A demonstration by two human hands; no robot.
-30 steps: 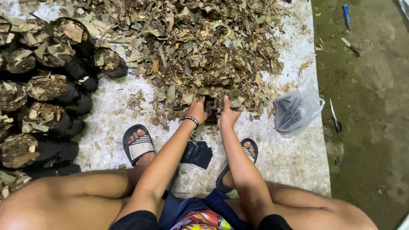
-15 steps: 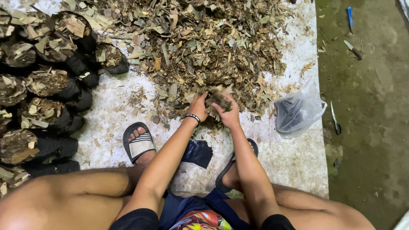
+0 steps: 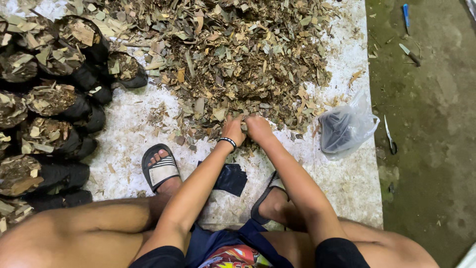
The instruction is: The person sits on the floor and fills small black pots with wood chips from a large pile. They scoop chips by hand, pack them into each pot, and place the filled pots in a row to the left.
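Observation:
A wide pile of dry, chopped leaves [image 3: 233, 59] covers the far part of a white sheet [image 3: 342, 183]. My left hand [image 3: 233, 130], a dark band at its wrist, and my right hand [image 3: 259, 128] press side by side at the pile's near edge. Both are knuckles up, with the fingers curled down around a clump of leaves. What lies under the fingers is hidden. A flat, empty black bag [image 3: 232, 178] lies on the sheet between my sandalled feet, just under my left forearm.
Several black bags stuffed with leaves [image 3: 49, 99] stand in rows along the left. A clear plastic bag with dark contents [image 3: 344, 130] sits to the right of my hands. On the bare ground at the right lie a small knife [image 3: 409, 54], a blue stick [image 3: 405, 12] and another blade [image 3: 389, 136].
My hands lifted a clump of leaves half a second ago and have now come back down together onto the near edge of the pile. The camera has shifted slightly.

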